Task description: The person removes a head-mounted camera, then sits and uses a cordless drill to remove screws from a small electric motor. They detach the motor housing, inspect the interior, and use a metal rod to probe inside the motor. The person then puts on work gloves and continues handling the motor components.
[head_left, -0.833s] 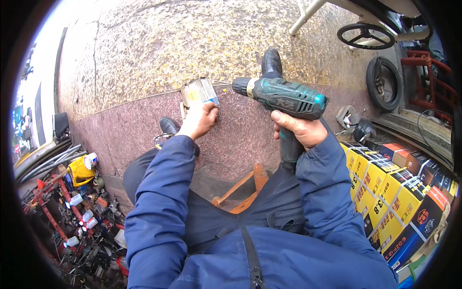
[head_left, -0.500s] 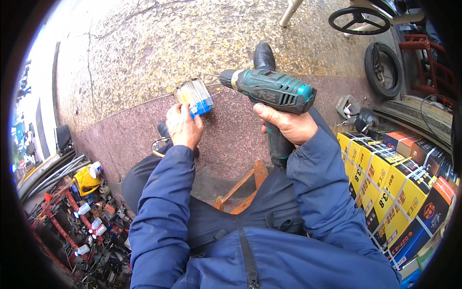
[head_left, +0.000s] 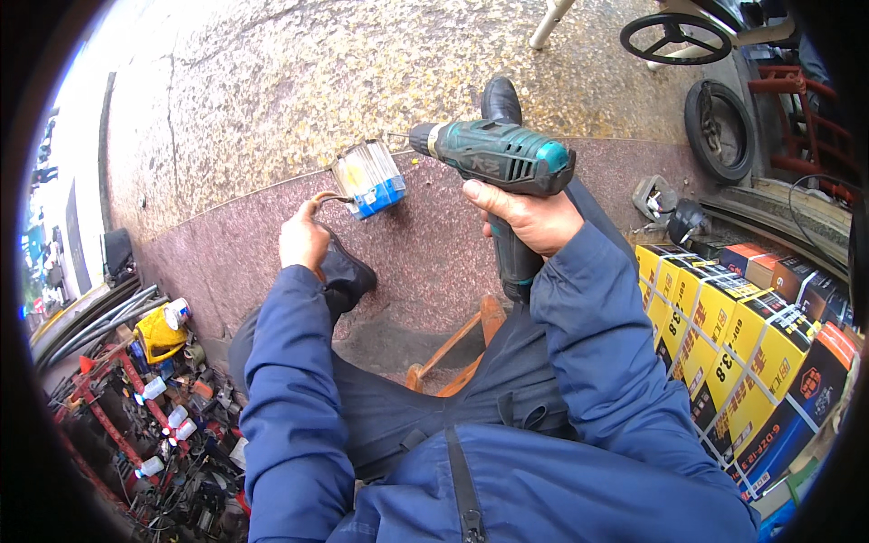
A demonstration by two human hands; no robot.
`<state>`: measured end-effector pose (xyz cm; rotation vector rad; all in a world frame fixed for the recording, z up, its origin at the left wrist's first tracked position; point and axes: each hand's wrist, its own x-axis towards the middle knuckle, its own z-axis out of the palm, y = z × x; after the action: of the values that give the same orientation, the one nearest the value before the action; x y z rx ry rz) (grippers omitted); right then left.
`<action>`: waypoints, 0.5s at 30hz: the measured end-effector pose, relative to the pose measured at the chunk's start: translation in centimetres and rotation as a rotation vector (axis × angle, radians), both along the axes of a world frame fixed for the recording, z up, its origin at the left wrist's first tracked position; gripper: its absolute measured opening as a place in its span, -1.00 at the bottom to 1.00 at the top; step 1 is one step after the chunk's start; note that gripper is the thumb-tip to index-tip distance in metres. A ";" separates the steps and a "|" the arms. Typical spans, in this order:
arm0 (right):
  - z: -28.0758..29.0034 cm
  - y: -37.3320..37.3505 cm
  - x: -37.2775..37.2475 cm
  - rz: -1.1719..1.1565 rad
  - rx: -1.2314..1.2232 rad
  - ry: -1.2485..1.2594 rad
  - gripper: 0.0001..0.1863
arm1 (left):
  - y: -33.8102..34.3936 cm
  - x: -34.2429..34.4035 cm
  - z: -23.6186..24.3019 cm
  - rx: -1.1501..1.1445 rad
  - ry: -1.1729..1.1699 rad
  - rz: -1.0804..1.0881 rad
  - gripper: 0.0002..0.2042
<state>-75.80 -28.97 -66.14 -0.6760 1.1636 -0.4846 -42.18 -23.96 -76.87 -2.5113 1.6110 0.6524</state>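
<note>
My right hand (head_left: 534, 217) is wrapped round the grip of a teal and black cordless drill (head_left: 498, 156). A thin bit in its chuck points left, its tip just above and apart from the upper right corner of a ribbed metal box (head_left: 367, 176) with a blue side. The box looks tilted over the paving. From its left side a short dark cable (head_left: 335, 196) curves out to my left hand (head_left: 304, 237), whose closed fingers pinch it. One black shoe (head_left: 346, 276) is beside my left hand, and the other shoe (head_left: 500, 101) is beyond the drill.
A low wooden stool (head_left: 453, 357) shows between my legs. Strapped yellow boxes (head_left: 715, 339) are stacked at the right, near a tyre (head_left: 720, 131) and a steering wheel (head_left: 676, 39). Tools and parts crowd the lower left, with a yellow object (head_left: 163, 335) among them.
My left hand has come off the box's face and moved left and nearer me, now gripping the cable. The drill has shifted slightly left, and the box has turned a little.
</note>
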 end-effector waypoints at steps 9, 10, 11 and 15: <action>0.3 0.4 2.9 0.019 -0.112 -0.053 -0.55 | 1.1 7.5 -1.6 0.092 -0.136 0.281 -0.58; 0.3 0.4 3.3 0.032 -0.111 -0.054 -0.54 | 1.2 8.4 -2.0 0.122 -0.139 0.282 -0.58; 0.2 0.5 3.7 0.041 -0.131 -0.065 -0.54 | 1.2 9.2 -2.6 0.143 -0.153 0.282 -0.58; -0.4 0.9 5.3 0.105 -0.134 -0.059 -0.55 | 1.8 10.7 -5.3 0.250 -0.259 0.363 -0.54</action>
<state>-70.49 -28.03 -66.50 -0.8291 1.0414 -0.4928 -31.46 -22.17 -82.15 -2.5844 0.9376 0.4947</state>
